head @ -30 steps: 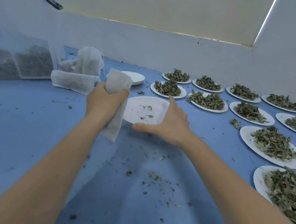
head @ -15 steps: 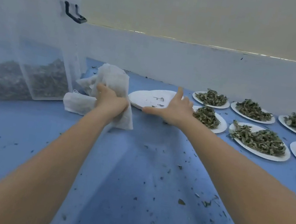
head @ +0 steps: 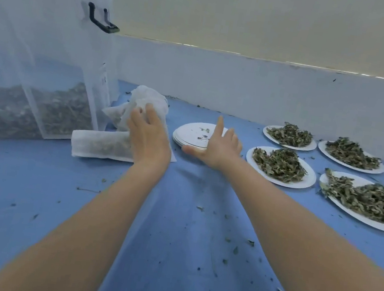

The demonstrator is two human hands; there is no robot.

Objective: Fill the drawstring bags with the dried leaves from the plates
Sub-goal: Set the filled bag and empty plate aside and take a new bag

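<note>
Emptied plate stacked, filled bag laid by; both hands open at the stack.

The stack of empty plates (head: 197, 135) serves as landmark: it holds only a few leaf scraps. The right hand (head: 218, 145) rests at its near right rim, fingers straight and spread, gripping nothing. Left of the stack, the left hand (head: 148, 136) lies flat, fingers extended, over the white drawstring bags (head: 142, 103); one filled bag (head: 101, 144) lies on the blue table (head: 30, 183), long axis running left to right. Right of the stack sit plates heaped with dried leaves; the nearest full plate (head: 281, 167) is just beside the right hand, judged the nearer hand for it. Far left of the stack, a clear bin (head: 43, 98) holds more leaves.
</note>
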